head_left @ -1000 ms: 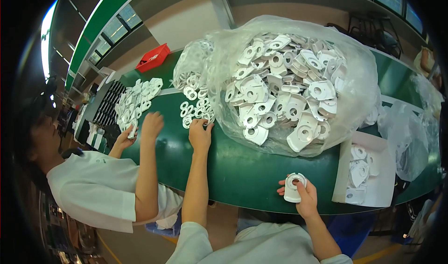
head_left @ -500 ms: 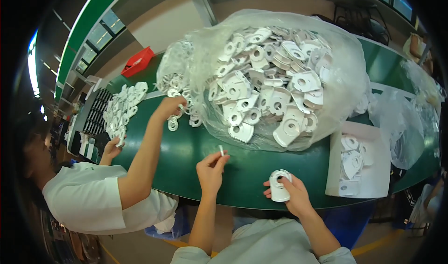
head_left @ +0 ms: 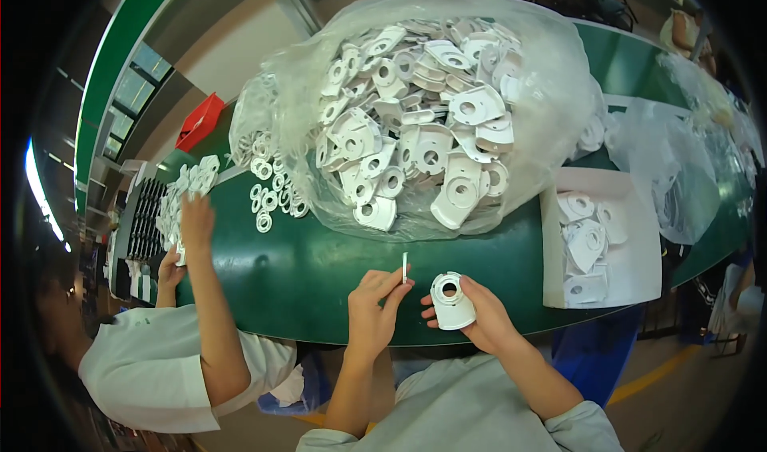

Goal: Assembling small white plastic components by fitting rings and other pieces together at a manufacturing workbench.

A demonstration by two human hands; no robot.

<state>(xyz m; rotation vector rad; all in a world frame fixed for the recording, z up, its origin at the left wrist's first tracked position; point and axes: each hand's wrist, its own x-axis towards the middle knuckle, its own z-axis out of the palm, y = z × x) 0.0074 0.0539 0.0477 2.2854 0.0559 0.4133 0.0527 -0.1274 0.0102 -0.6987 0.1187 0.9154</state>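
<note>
Between the thumb and fingers of my left hand (head_left: 374,311) is a thin white plastic piece (head_left: 405,267), seen edge-on, so its full outline is hidden. My right hand (head_left: 489,318) grips a white plastic plate (head_left: 454,302) with one rounded end and a round hole, thumb on its edge and fingers behind it. The two pieces are apart, held above the near side of the green table (head_left: 319,292). Beyond my hands, a large clear plastic bag (head_left: 551,132) lies open, heaped with similar white plates (head_left: 431,160).
White rings (head_left: 264,222) lie loose left of the bag. A white box (head_left: 645,284) holding several plates stands at right, beside crumpled clear bags (head_left: 671,156). At left a co-worker's hand (head_left: 197,220) is over a pile of white parts (head_left: 192,179), near a red bin (head_left: 200,121).
My left hand has moved right with the thin piece, nearer the plate in my right hand. The co-worker's hand has gone from the rings to the white parts at left. The view has shifted.
</note>
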